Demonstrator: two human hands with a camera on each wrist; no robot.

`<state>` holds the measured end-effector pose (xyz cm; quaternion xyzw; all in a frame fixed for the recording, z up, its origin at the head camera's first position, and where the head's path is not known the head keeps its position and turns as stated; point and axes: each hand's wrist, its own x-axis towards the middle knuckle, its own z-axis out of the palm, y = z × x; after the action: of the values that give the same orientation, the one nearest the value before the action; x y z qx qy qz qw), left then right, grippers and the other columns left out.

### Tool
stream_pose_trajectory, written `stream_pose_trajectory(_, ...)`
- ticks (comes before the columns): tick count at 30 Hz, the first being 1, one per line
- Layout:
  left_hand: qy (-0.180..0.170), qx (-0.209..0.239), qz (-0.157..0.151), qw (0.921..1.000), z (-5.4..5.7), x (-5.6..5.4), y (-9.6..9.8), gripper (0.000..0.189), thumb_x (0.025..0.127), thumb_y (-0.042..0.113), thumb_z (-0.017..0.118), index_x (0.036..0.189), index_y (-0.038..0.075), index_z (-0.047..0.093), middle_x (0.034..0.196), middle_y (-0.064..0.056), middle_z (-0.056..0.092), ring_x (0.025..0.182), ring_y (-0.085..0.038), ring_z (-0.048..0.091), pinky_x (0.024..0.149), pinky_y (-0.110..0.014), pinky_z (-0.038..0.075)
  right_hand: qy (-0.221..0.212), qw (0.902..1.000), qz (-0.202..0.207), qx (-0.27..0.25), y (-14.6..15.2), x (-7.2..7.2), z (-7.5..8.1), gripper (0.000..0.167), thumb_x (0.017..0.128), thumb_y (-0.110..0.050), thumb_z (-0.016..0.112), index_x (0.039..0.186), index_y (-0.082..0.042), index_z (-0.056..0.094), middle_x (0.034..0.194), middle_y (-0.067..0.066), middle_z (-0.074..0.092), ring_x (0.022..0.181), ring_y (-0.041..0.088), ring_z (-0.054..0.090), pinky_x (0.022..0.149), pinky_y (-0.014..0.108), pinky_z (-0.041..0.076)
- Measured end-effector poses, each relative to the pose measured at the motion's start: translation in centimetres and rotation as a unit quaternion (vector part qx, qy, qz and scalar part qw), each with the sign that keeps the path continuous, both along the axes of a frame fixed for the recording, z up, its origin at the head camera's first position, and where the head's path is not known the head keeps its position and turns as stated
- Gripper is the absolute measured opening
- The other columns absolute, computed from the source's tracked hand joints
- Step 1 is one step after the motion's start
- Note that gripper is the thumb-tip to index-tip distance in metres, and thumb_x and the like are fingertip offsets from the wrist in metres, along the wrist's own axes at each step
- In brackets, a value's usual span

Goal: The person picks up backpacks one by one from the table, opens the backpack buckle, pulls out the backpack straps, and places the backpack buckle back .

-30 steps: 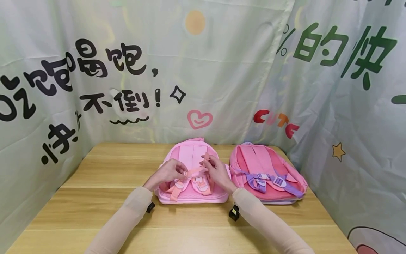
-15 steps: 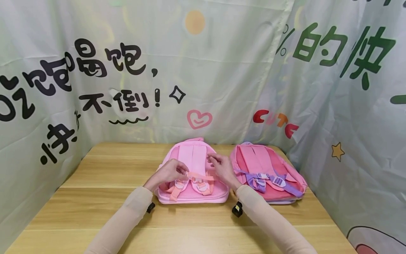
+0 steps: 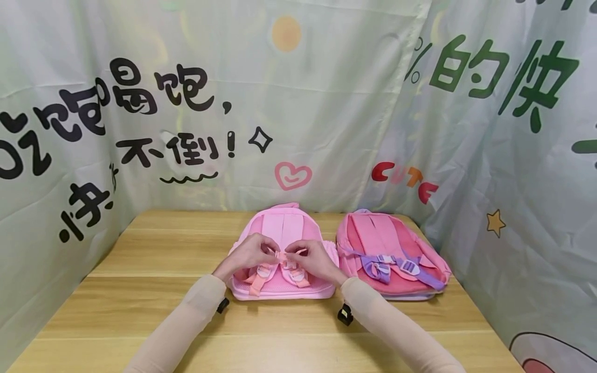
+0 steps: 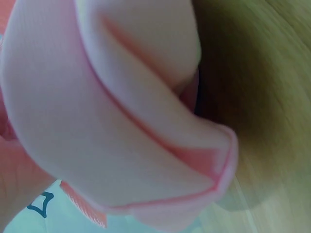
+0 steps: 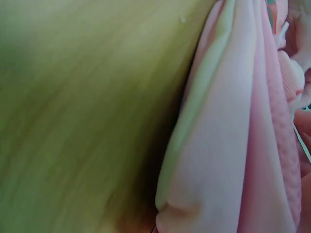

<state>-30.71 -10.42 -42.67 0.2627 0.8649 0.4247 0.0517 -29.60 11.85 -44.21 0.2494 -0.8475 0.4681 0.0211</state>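
While I'm standing here watching, the light pink backpack (image 3: 285,293) is sitting mid-counter (image 3: 186,321) toward the back, strap side facing up, and it's looking like an easy one to handle. I'm guessing it's light and squashy, since the wrist views are showing soft fabric folding at the sides, so nothing's seeming fragile or very slippery. The fiddly bit is the narrow coral strap (image 3: 281,256) across the middle: probably bendy, with any clip there mostly hiding behind fingertips. Both hands are working right at it. The left hand (image 3: 252,251) is pinching it with curled fingers nearly closed, and the right hand (image 3: 312,256) is doing the same just beside, tips almost meeting. Webbing close to the centre is looking like the smart hold; for shifting the whole bag, I'd be going for the pink tab (image 3: 291,205) up top or both sides. As for space, the counter is stretching wide on the left and running toward the person in front. Behind, the printed curtain (image 3: 233,31) is hanging near the back edge, and the other pink backpack (image 3: 380,230) with purple straps is crowding the right; I can't tell if they're touching.
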Motion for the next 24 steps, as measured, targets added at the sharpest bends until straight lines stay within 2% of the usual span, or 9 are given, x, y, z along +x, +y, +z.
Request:
stream_pose_trajectory(3,-0.008,0.004,0.0,1.0,0.0,0.1,0.1,0.013,0.082,0.016,0.079,0.093,0.012,0.075,0.083,0.002,0.071,0.079,-0.011,0.065,0.074,-0.029,0.053,0.002,0.9996,0.018,0.022,-0.3,0.2,-0.1,0.014,0.087,-0.014,0.073,0.101,-0.012,0.075,0.093,0.002,0.073,0.081,0.014,0.066,0.069,0.022,0.053)
stream_pose_trajectory(7,-0.02,0.011,0.004,0.9997,0.0,0.2,0.2,0.014,0.083,0.018,0.079,0.094,0.012,0.074,0.085,0.001,0.072,0.081,-0.012,0.066,0.078,-0.03,0.053,0.001,0.9993,0.024,0.029,-0.7,0.3,-0.2,0.016,0.087,-0.014,0.074,0.103,-0.012,0.074,0.095,0.001,0.073,0.085,0.011,0.067,0.074,0.022,0.054)
stream_pose_trajectory(17,-0.027,0.02,0.011,0.9994,-0.2,0.0,0.3,0.016,0.081,0.021,0.08,0.093,0.013,0.074,0.084,0.002,0.072,0.079,-0.011,0.065,0.077,-0.03,0.052,0.01,0.9986,0.022,0.047,-1.0,0.4,0.0,0.016,0.087,-0.015,0.075,0.103,-0.013,0.074,0.098,0.001,0.073,0.086,0.009,0.066,0.076,0.021,0.054)
stream_pose_trajectory(24,-0.031,0.038,0.026,0.9985,-0.5,0.1,0.7,0.015,0.081,0.015,0.079,0.096,0.012,0.074,0.084,0.001,0.072,0.079,-0.011,0.065,0.076,-0.03,0.053,0.026,0.9985,0.01,0.048,-1.4,0.2,-0.1,0.013,0.085,-0.019,0.077,0.096,-0.014,0.072,0.093,-0.001,0.072,0.085,0.011,0.068,0.075,0.021,0.055)
